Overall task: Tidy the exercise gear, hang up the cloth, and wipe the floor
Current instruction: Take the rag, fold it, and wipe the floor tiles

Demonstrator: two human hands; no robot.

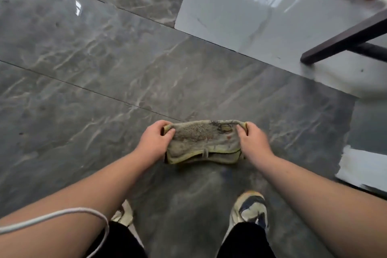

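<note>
The cloth (204, 142) is a coarse, napped terry fabric, matt, with a stitched hem and dark soiling on its upper face. The floor (94, 65) is dark grey, marble-veined tile with a glossy, reflective polish; the adjoining light grey tile (240, 16) is equally smooth and glossy. The furniture legs (343, 42) are dark with a dull satin finish, and the cord (62, 214) is smooth white sheathing.

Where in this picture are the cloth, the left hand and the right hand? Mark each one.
cloth (204, 142): head view, on the middle of its stained grey face.
left hand (156, 140): head view, on the back of the hand gripping the cloth's left end.
right hand (254, 142): head view, on the back of the hand gripping the cloth's right end.
</note>
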